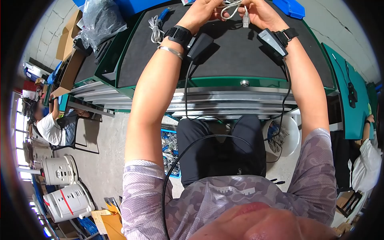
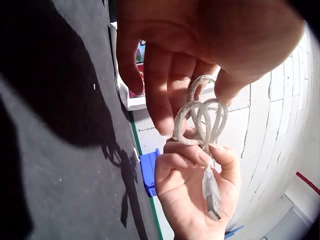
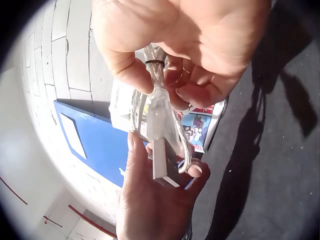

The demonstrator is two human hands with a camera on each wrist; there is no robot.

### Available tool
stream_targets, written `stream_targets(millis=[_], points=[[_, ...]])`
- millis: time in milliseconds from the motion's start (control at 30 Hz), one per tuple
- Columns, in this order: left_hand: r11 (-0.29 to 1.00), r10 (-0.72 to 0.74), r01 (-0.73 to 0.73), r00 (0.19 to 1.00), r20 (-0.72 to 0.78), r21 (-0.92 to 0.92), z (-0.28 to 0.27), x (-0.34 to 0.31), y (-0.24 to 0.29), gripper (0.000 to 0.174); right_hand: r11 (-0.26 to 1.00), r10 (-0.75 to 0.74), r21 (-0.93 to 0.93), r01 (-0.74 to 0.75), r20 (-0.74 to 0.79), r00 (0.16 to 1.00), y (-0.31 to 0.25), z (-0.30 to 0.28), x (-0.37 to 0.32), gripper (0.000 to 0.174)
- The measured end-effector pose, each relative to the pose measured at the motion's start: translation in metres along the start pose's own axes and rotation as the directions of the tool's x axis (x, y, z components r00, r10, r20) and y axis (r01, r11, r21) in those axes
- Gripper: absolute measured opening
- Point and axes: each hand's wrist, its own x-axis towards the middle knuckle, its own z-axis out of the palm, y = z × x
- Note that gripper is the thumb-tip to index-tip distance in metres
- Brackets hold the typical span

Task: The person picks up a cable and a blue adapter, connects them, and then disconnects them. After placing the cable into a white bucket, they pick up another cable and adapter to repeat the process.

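Note:
A clear, silvery USB cable (image 1: pixel 231 5) is looped in a small coil between both hands, above the dark mat. My left hand (image 1: pixel 204 13) pinches the loops between thumb and fingers; in the left wrist view the coil (image 2: pixel 200 120) shows beside the left thumb. My right hand (image 1: pixel 262 15) pinches the cable near its plug end, and the USB-A plug (image 1: pixel 246 21) hangs below those fingers. Close up in the right wrist view, the metal plug (image 3: pixel 164 162) points away from the right hand (image 3: pixel 185 45), with a thin black tie (image 3: pixel 154 62) round the strands.
Another coiled cable with a blue plug (image 1: pixel 157 28) lies on the mat (image 1: pixel 236 60) at the left. Blue bins (image 1: pixel 289 9) stand at the back edge. A plastic bag (image 1: pixel 102 24) sits far left. A white bucket (image 1: pixel 294 136) of cables stands below the bench.

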Motion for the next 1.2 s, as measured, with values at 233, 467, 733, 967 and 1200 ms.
stream_targets(millis=[233, 467, 733, 967, 1200], points=[[1.000, 0.020, -0.021, 0.999, 0.030, 0.007, -0.006, 0.003, -0.009, 0.034, 0.995, 0.101, 0.000, -0.103, 0.194, 0.976, -0.001, -0.006, -0.002, 0.017], [0.972, -0.023, 0.011, 0.998, 0.050, 0.236, -0.006, -0.003, -0.002, 0.052, 0.999, 0.019, -0.053, -0.013, 0.112, 0.994, 0.006, -0.035, 0.018, 0.017], [0.987, -0.142, 0.135, 0.986, 0.082, 0.090, -0.002, -0.007, 0.005, 0.059, 0.983, -0.038, -0.170, 0.066, 0.163, 0.986, -0.001, 0.005, -0.007, 0.018], [0.985, 0.069, -0.059, 0.996, -0.062, 0.162, -0.006, -0.001, 0.004, 0.040, 0.979, -0.084, 0.196, 0.061, 0.108, 0.991, -0.002, 0.010, -0.005, 0.025], [0.888, 0.334, -0.292, 0.941, -0.062, 0.354, -0.003, 0.006, -0.006, 0.042, 0.956, -0.163, 0.249, 0.157, 0.006, 0.987, -0.002, 0.011, -0.004, 0.025]])
